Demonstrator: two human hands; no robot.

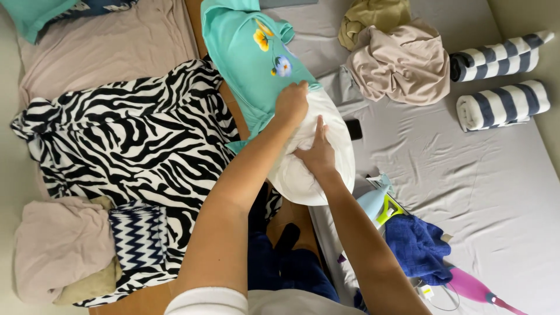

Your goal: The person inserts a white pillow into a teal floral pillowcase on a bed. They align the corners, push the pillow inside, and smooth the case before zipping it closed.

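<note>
A white pillow (303, 175) lies in front of me, its far end inside a turquoise pillowcase (248, 58) printed with flowers. My left hand (291, 102) grips the open edge of the turquoise pillowcase where it meets the pillow. My right hand (317, 153) presses flat on the white pillow just below that edge, fingers together and pointing away from me.
A zebra-print cloth (128, 146) covers the left side. Pink and beige folded cloths (58, 245) lie at lower left. On the grey sheet (466, 175) are crumpled beige clothes (402, 61), two striped rolled towels (501, 105), a dark phone (353, 128), a blue cloth (417, 245) and a pink object (472, 286).
</note>
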